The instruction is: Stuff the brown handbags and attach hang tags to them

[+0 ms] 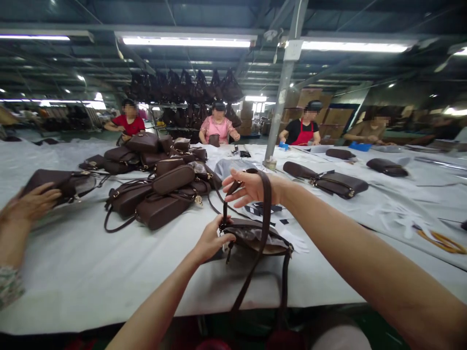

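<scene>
A dark brown handbag (pixel 255 236) stands in front of me on the white-covered table, its top open with pale lining and clear wrapping showing inside. My left hand (pixel 213 239) grips the bag's left end near the strap fitting, thumb over the rim. Above the bag, my right hand (pixel 245 188) is raised with its fingers spread, and the brown strap (pixel 267 209) loops over it at the wrist side. From there the strap hangs down past the bag's front and below the table edge.
A pile of brown bags (pixel 166 194) lies left of centre. At far left another person's hands (pixel 38 201) hold a bag. Brown bags (pixel 341 183), white strips (pixel 401 218) and a yellow cord (pixel 441 241) lie rightward. A post (pixel 282 92) rises beyond; several people work across the table.
</scene>
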`<control>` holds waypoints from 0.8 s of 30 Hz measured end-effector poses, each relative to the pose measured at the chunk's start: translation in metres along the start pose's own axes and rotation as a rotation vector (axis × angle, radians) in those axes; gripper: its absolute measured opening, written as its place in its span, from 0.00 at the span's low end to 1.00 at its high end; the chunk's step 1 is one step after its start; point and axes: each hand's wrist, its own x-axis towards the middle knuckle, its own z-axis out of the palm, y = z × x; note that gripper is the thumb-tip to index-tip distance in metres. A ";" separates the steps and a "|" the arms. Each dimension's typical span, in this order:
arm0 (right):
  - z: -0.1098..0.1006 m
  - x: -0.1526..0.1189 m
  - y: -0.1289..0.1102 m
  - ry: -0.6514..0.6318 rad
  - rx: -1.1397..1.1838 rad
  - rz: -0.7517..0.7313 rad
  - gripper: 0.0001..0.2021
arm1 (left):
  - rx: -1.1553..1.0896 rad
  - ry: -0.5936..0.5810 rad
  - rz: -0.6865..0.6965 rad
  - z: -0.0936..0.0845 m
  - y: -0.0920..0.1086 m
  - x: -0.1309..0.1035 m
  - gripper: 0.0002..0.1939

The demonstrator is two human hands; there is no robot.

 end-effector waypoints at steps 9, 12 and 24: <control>-0.056 -0.081 0.026 0.059 0.054 0.043 0.14 | 0.234 0.059 0.028 0.005 -0.002 0.045 0.07; -0.081 -0.112 0.050 0.204 0.115 0.112 0.09 | 0.287 0.073 0.042 0.004 -0.006 0.056 0.05; -0.116 -0.125 0.058 0.323 -0.570 0.115 0.27 | 0.964 -0.175 0.603 0.045 0.042 0.078 0.16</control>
